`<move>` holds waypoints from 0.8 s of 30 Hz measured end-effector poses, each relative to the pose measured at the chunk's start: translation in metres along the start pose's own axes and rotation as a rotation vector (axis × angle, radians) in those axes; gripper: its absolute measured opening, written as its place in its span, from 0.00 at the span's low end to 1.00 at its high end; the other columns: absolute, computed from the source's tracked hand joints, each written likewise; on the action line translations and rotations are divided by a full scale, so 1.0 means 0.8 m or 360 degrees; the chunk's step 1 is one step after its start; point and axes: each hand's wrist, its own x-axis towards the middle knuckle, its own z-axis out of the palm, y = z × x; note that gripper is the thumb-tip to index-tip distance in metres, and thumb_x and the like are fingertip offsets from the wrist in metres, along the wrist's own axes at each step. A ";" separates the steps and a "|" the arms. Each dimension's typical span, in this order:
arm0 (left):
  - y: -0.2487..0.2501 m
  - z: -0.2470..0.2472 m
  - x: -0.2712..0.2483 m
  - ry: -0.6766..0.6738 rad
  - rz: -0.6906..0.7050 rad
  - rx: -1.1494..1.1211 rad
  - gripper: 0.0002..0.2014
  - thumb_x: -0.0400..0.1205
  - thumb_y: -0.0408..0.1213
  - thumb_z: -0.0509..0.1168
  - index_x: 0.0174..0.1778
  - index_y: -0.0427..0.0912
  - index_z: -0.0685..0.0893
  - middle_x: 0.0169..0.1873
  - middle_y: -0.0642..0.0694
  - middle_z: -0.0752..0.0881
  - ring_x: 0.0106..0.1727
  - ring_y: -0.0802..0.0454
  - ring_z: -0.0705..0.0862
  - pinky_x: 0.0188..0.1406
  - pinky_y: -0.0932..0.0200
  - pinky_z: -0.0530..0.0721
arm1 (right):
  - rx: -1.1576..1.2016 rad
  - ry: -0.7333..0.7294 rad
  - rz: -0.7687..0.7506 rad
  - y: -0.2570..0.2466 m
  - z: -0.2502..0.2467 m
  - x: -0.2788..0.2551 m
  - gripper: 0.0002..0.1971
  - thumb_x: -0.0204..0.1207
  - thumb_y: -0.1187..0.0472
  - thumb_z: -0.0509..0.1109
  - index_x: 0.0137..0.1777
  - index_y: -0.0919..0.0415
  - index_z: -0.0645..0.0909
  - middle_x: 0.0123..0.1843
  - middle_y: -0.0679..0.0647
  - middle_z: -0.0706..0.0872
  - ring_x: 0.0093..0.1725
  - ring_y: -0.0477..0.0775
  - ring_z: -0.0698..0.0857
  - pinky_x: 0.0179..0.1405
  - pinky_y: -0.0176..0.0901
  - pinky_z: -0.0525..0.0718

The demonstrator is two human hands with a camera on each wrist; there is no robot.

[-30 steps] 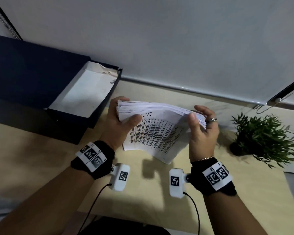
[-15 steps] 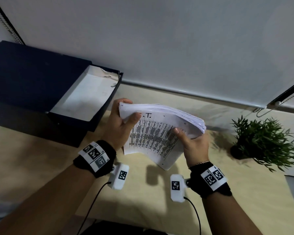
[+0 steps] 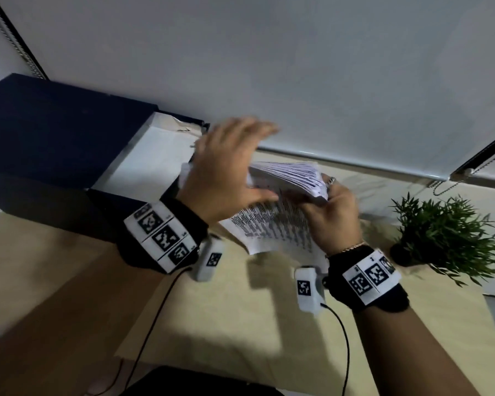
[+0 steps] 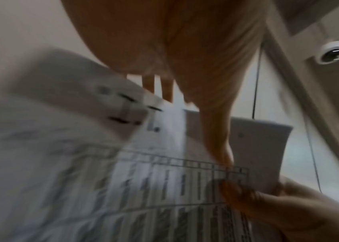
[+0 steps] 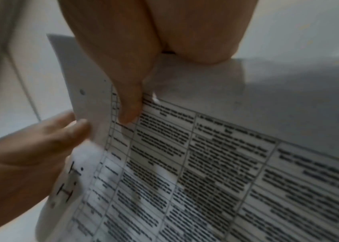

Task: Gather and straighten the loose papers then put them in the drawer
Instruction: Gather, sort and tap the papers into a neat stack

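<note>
Papers (image 3: 286, 178): held above desk (image 3: 240, 324).
Right hand (image 3: 333, 215): grips stack's right end.
Left hand (image 3: 223, 170): fingers straight, flat against left edge.

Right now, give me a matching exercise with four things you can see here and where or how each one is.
Column one:
1 paper stack
2 drawer
3 potted plant
4 left hand

Column two:
A pulled open, white inside
B far right of the desk
C fingers straight, above the papers
D gripped by the right hand

Pairs: 1-D, 2-A, 3-B, 4-C
</note>
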 end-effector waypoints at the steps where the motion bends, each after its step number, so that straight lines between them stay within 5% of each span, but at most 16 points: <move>1: 0.002 0.000 0.007 -0.0147 0.0022 0.0038 0.28 0.69 0.58 0.73 0.66 0.57 0.80 0.63 0.53 0.85 0.66 0.47 0.81 0.62 0.50 0.76 | -0.0043 -0.0039 -0.0035 -0.007 0.004 0.005 0.06 0.71 0.70 0.79 0.45 0.63 0.87 0.39 0.48 0.92 0.40 0.46 0.90 0.42 0.42 0.87; 3: -0.007 0.005 0.008 -0.0270 -0.0050 -0.0057 0.15 0.74 0.53 0.72 0.54 0.54 0.86 0.47 0.51 0.91 0.51 0.47 0.87 0.47 0.54 0.82 | -0.0139 -0.0059 -0.0033 -0.009 0.007 0.006 0.08 0.71 0.65 0.80 0.46 0.56 0.86 0.37 0.42 0.90 0.36 0.36 0.87 0.38 0.38 0.86; 5: -0.018 0.008 -0.001 -0.0218 -0.0222 -0.0235 0.13 0.75 0.51 0.73 0.52 0.51 0.88 0.43 0.51 0.92 0.43 0.50 0.88 0.41 0.57 0.83 | -0.0447 0.0065 0.0087 0.014 -0.006 -0.005 0.16 0.68 0.55 0.82 0.55 0.53 0.84 0.45 0.42 0.89 0.44 0.33 0.86 0.47 0.38 0.85; 8: -0.038 0.007 -0.020 -0.0078 -0.0550 -0.0464 0.15 0.77 0.46 0.74 0.56 0.43 0.89 0.36 0.54 0.88 0.35 0.56 0.84 0.34 0.72 0.77 | -0.1046 0.0351 0.0341 0.093 -0.039 -0.040 0.37 0.60 0.34 0.80 0.66 0.55 0.80 0.69 0.58 0.82 0.73 0.55 0.75 0.75 0.54 0.72; 9: -0.047 0.008 -0.028 -0.0053 -0.0635 -0.0550 0.16 0.77 0.45 0.73 0.56 0.40 0.88 0.34 0.55 0.86 0.33 0.59 0.84 0.31 0.78 0.74 | -0.0939 0.0411 0.0449 0.114 -0.046 -0.051 0.41 0.58 0.31 0.79 0.68 0.53 0.79 0.72 0.59 0.80 0.76 0.55 0.72 0.78 0.56 0.68; 11: -0.062 0.013 -0.042 -0.0059 -0.0783 -0.0799 0.21 0.77 0.48 0.73 0.61 0.40 0.86 0.38 0.50 0.90 0.38 0.55 0.89 0.37 0.76 0.81 | -0.0149 0.0512 0.0636 0.134 -0.052 -0.066 0.48 0.59 0.44 0.87 0.77 0.53 0.67 0.74 0.58 0.79 0.74 0.53 0.78 0.75 0.55 0.76; 12: -0.068 0.017 -0.046 -0.0054 -0.0854 -0.0937 0.25 0.75 0.52 0.73 0.64 0.41 0.85 0.43 0.45 0.92 0.45 0.47 0.91 0.45 0.64 0.88 | 0.0174 0.0514 0.0726 0.138 -0.054 -0.071 0.45 0.63 0.55 0.86 0.78 0.57 0.66 0.70 0.58 0.82 0.67 0.51 0.83 0.67 0.50 0.82; 13: -0.074 0.023 -0.050 -0.0045 -0.0911 -0.1061 0.29 0.72 0.55 0.74 0.65 0.41 0.85 0.48 0.41 0.92 0.51 0.42 0.90 0.52 0.50 0.89 | 0.0349 0.0490 0.0792 0.135 -0.054 -0.072 0.38 0.67 0.60 0.84 0.74 0.62 0.69 0.64 0.59 0.86 0.58 0.50 0.87 0.57 0.49 0.86; 15: -0.074 0.034 -0.054 -0.0029 -0.0962 -0.1191 0.30 0.71 0.55 0.75 0.65 0.41 0.85 0.51 0.40 0.92 0.54 0.41 0.90 0.58 0.41 0.87 | 0.0351 0.0457 0.0893 0.132 -0.052 -0.073 0.27 0.69 0.55 0.82 0.63 0.69 0.79 0.46 0.59 0.89 0.40 0.53 0.88 0.43 0.50 0.84; 17: -0.069 0.048 -0.059 0.0072 -0.0954 -0.1097 0.17 0.74 0.49 0.75 0.54 0.43 0.89 0.47 0.43 0.93 0.48 0.53 0.91 0.54 0.52 0.89 | 0.0476 0.0505 0.0853 0.131 -0.050 -0.071 0.23 0.70 0.60 0.81 0.57 0.78 0.82 0.36 0.57 0.91 0.32 0.53 0.87 0.36 0.47 0.85; 19: -0.062 0.059 -0.070 0.0270 -0.0941 -0.0966 0.05 0.74 0.46 0.76 0.41 0.53 0.87 0.34 0.56 0.90 0.35 0.71 0.85 0.39 0.67 0.84 | 0.0603 0.0612 0.0778 0.126 -0.049 -0.070 0.17 0.70 0.72 0.79 0.56 0.80 0.83 0.40 0.53 0.93 0.36 0.50 0.89 0.39 0.43 0.88; 21: -0.058 0.073 -0.088 0.0441 -0.0991 -0.0924 0.07 0.73 0.46 0.77 0.43 0.55 0.86 0.32 0.65 0.86 0.34 0.80 0.82 0.35 0.73 0.79 | 0.0496 0.0678 0.0708 0.114 -0.048 -0.072 0.14 0.68 0.74 0.80 0.53 0.74 0.87 0.43 0.51 0.94 0.40 0.45 0.89 0.43 0.38 0.89; 24: -0.064 0.101 -0.127 0.0396 -0.0991 -0.0849 0.10 0.72 0.43 0.78 0.44 0.42 0.89 0.38 0.56 0.86 0.39 0.86 0.80 0.39 0.83 0.75 | 0.0222 0.0589 0.0671 0.114 -0.041 -0.092 0.14 0.66 0.72 0.82 0.51 0.62 0.88 0.45 0.43 0.91 0.39 0.32 0.87 0.42 0.32 0.88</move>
